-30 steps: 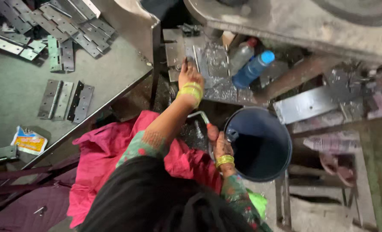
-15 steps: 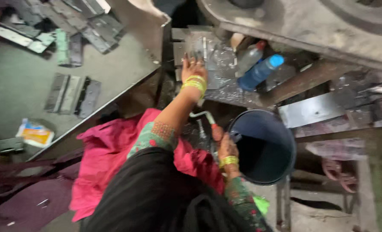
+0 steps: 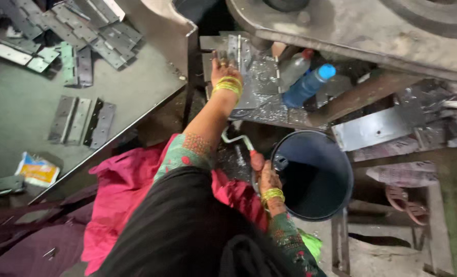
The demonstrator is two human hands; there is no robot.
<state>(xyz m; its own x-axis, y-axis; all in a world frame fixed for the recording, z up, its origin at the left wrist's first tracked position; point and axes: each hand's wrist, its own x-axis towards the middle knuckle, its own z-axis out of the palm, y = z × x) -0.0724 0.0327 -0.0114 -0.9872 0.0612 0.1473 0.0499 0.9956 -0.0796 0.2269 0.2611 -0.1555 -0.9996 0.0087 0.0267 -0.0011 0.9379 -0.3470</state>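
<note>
The person's left hand (image 3: 223,64) reaches up to the upper middle of the frame, fingers spread and pressed flat on a flat grey metal hinge plate (image 3: 237,51) that lies on the shiny steel bed (image 3: 262,97) of a big grey machine (image 3: 351,25); yellow bangles (image 3: 228,84) ring that wrist. Lower down, near the middle, the right hand (image 3: 262,172) is curled shut around the red-tipped grip of a bent silver metal handle (image 3: 237,139), right against the rim of a round dark blue plastic bucket (image 3: 341,169). The bucket stands just right of centre, below the machine bed; its inside looks dark, and apart from one small pale piece close to the near wall I cannot tell what lies in it. On the bed, to the right of the raised hand, a blue plastic bottle with a light blue cap (image 3: 305,87) lies tilted beside a clear plastic bottle with a red cap (image 3: 292,69); what either holds is not readable. In the upper left of the frame a dark green metal table (image 3: 18,97) carries a heap of grey hinge plates (image 3: 90,31) along its far edge and a few opened hinges (image 3: 82,120) laid side by side nearer its middle, with a small white and orange packet (image 3: 36,169) at its lower left. A bright pink cloth (image 3: 115,205) spreads across the person's lap at the bottom.
</note>
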